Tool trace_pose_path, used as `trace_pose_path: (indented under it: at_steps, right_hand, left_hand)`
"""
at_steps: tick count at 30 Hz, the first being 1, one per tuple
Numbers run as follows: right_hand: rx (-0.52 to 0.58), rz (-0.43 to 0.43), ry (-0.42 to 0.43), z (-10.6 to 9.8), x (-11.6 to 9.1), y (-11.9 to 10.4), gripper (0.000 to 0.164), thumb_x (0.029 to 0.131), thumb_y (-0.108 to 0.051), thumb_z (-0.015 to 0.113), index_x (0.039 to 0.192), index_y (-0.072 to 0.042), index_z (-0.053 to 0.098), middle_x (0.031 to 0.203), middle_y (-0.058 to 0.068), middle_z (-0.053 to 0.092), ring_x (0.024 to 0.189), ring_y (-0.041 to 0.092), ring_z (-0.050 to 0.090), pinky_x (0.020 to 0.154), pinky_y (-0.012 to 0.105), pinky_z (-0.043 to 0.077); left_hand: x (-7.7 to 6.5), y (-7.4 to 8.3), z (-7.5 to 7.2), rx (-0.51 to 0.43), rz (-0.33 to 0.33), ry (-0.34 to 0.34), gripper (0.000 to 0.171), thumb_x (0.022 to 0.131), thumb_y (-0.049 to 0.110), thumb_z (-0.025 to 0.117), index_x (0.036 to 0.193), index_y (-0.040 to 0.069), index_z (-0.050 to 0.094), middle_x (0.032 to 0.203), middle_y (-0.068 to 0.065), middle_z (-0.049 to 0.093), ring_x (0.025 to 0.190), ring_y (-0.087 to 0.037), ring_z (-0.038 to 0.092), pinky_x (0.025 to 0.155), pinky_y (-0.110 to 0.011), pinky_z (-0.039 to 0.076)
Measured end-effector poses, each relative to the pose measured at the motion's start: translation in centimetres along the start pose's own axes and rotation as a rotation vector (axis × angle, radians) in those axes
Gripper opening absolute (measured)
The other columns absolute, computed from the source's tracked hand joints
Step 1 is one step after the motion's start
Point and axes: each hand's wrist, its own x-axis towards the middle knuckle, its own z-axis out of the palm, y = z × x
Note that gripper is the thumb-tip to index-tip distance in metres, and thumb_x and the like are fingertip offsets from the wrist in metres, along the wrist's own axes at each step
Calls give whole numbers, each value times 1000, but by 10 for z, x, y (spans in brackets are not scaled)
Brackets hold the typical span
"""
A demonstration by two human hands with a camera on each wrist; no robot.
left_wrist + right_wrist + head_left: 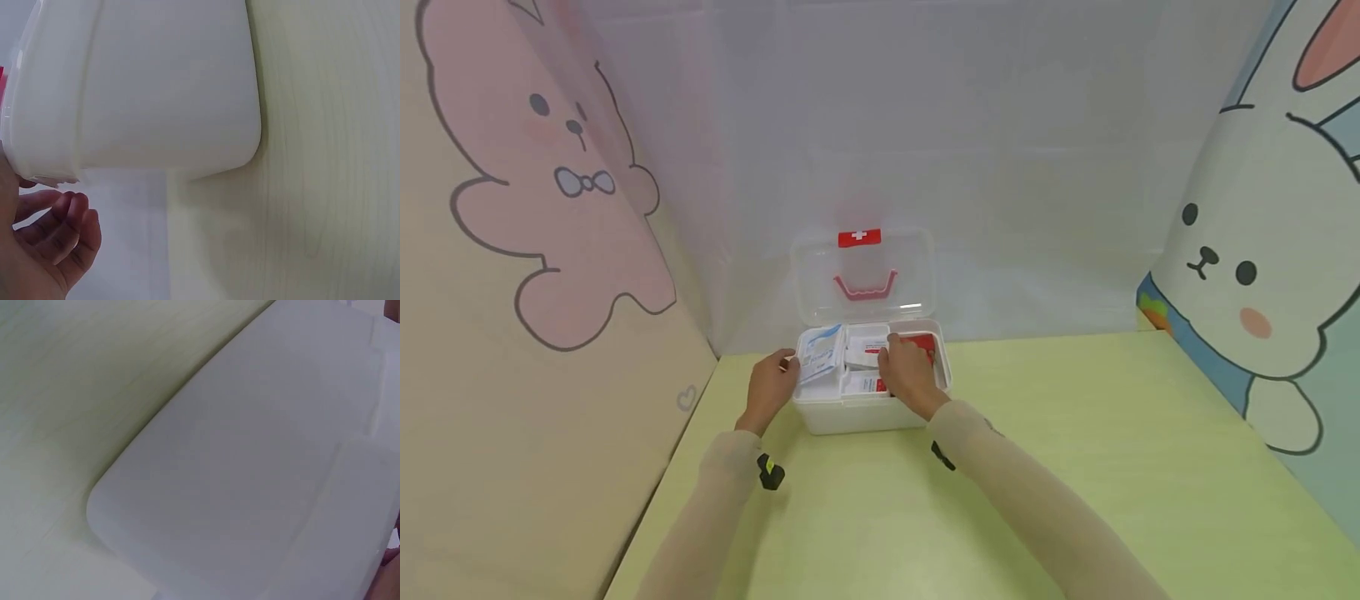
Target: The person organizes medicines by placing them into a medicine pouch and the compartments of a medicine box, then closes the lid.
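A white first-aid box (865,417) sits on the table with its clear lid (820,292) raised at the back. My left hand (769,387) is at the box's left rim, thumb and a finger at the edge; in the left wrist view the other fingers curl loosely outside it. Beside it, a blue-and-white packet (820,356) leans in the left compartment. My right hand (910,371) reaches down over the right part of the box, near a white pack with red print (863,352) and a red item (927,346). I cannot tell whether its fingers hold anything.
Another white-and-red pack (861,383) lies in the front middle compartment. The lid carries a pink handle (867,287) and a red cross label (860,238). A pale curtain (1037,208) hangs behind the light wooden table (865,517), with cartoon-printed panels on both sides.
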Motion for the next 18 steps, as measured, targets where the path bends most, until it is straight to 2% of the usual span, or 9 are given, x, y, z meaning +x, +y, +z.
trace_pose_path:
  at_steps: [3,6,9,11,15,18]
  right_hand:
    - [-2,-20,33,-6,0,2,30,100,-26,49,118,-4,59,99,12,67,85,28,66,80,42,57]
    - [-12,-63,82,-15,2,8,29,98,-23,52,119,-6,60,108,11,66,94,28,64,87,41,56]
    - [-40,-94,126,-23,4,19,32,96,-21,55,125,-7,60,120,11,63,107,30,60,96,45,51]
    - [-33,-77,132,-28,6,29,36,96,-23,56,130,-9,57,127,12,59,116,32,55,101,49,45]
    - [107,19,110,-35,7,53,46,97,-25,53,140,-10,48,139,17,50,127,37,48,105,58,38]
    - [288,71,46,-35,7,68,52,101,-27,45,147,-6,37,146,21,44,130,40,47,107,57,39]
  left_hand:
    - [-1,0,1,-118,-57,-7,43,100,31,47,133,5,58,120,-19,65,107,-32,63,88,-45,53]
    - [1,3,0,-258,-118,-24,48,102,34,46,140,6,50,137,-20,56,125,-36,55,103,-51,46]
    - [3,4,-1,-402,-160,-67,52,103,35,44,148,10,40,149,-17,46,137,-35,44,111,-51,39]
    - [4,3,0,-490,-182,-110,54,104,37,42,152,13,33,155,-13,39,143,-32,37,114,-50,36]
    - [7,-7,3,-676,-224,-234,59,105,41,37,158,20,19,164,-6,22,151,-28,21,121,-51,24]
    - [7,-15,7,-888,-263,-310,61,106,43,33,159,24,11,167,-1,10,154,-27,11,123,-50,15]
